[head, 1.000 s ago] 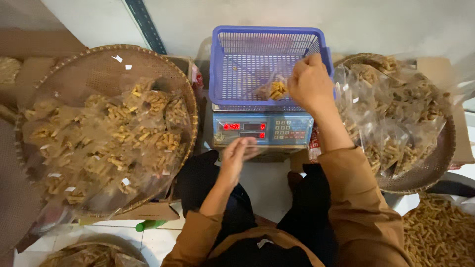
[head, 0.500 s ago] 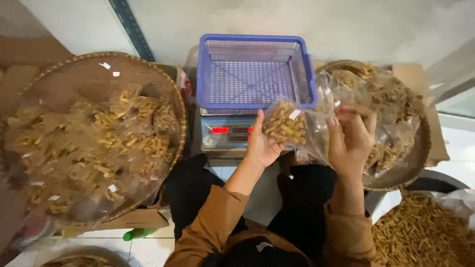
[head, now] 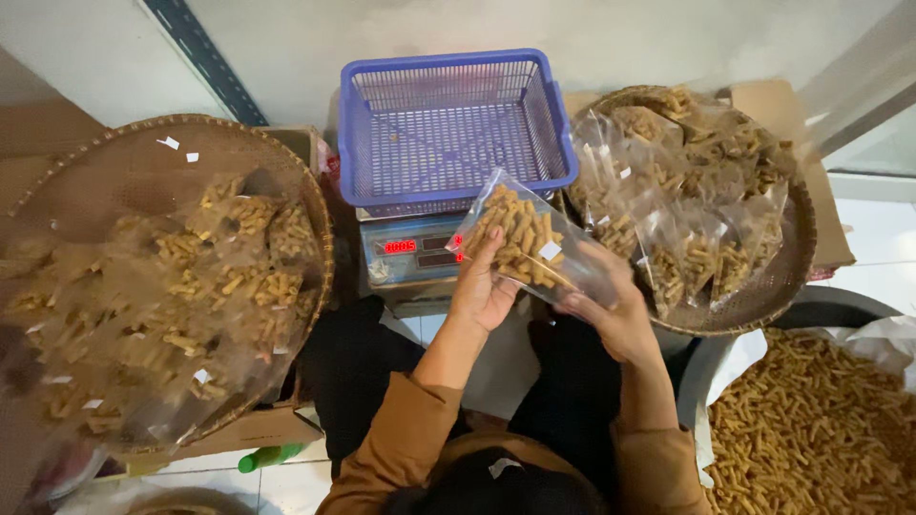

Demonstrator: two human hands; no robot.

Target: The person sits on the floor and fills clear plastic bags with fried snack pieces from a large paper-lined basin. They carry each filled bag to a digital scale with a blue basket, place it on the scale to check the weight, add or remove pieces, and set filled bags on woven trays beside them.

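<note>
Beside the knees, left tray [head: 143, 162] carries many packed bags, right tray [head: 763, 286] more; loose sticks fill the sack [head: 821, 429]. Basket [head: 448, 124] on scale [head: 410, 257] sits empty. Left hand [head: 482, 286] and right hand [head: 611, 315] grip one filled bag [head: 525, 238] below the basket. Bag mouth hidden; seal unclear.

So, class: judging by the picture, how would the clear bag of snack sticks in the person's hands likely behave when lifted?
The clear bag probably sags: its thin film creases between the left hand and right hand. It looks light, only part filled. The loose sticks would likely shift and could snap if squeezed.
</note>
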